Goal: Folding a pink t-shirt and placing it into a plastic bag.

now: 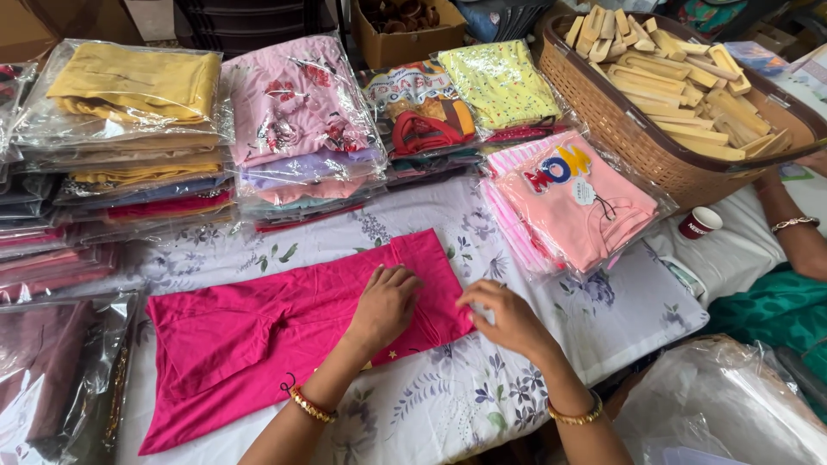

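Two hands work one pink garment [284, 331], spread flat on the floral sheet [457, 396] covering the desk. Left hand [385, 303] lies palm down on the garment's right end, fingers loosely curled, pressing, not gripping anything. Right hand [506, 315] sits at the garment's right edge, fingers bent as if pinching the hem; whether it actually holds cloth I cannot tell. Looks like the fold-and-smooth step, mid-way: the garment is doubled lengthwise but still long. Next move likely calls for lifting that right edge and carrying it over toward the left, keeping the layers aligned.

Behind the garment: stacks of bagged clothes [301, 129], a yellow bagged stack [129, 95] further left. Right of it, a bagged light-pink top [573, 202], a small paper cup [699, 222], a wicker basket [620, 129] of wooden pieces. Another person's arm [797, 232] rests beyond the cup. Folding space around the garment is tight, the bagged top just beside it.
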